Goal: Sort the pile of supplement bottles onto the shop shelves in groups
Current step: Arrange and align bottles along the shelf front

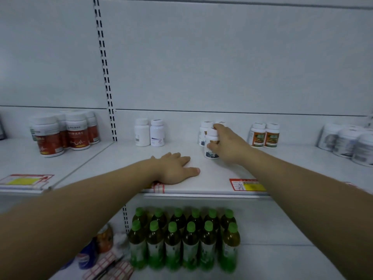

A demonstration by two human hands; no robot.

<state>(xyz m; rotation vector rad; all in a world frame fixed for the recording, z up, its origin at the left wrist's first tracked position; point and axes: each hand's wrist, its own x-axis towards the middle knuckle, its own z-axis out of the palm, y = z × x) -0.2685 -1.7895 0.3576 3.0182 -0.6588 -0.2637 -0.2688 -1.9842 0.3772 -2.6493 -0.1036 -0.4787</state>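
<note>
White plastic with a dark blue band at the foot of its label: the supplement bottle [211,147] stands upright on the middle shelf [121,158], right of centre. My right hand [228,144] grips it, fingers curled over the cap and thumb against the near side. Just behind it stand two more bottles of its kind [203,131], the right one mostly hidden by my fingers.

My left hand [175,170] lies palm down on the shelf near its front edge. Its fingers are straight and hold nothing, and it is left of the held bottle and apart from it.

Further left, two plain white bottles [149,132] stand side by side against the back wall. To the right, two orange-labelled bottles [264,136] stand touching. Past the slotted upright [105,67], at far left, red-labelled bottles [60,134] crowd together; they overlap, so I count at least five. At the far right edge sit at least three wide white tubs [347,141], blurred.

Red-and-yellow price tags [248,184] sit on the shelf's front lip. On the shelf below, twelve green-capped drink bottles [182,239] stand in two rows of six.
</note>
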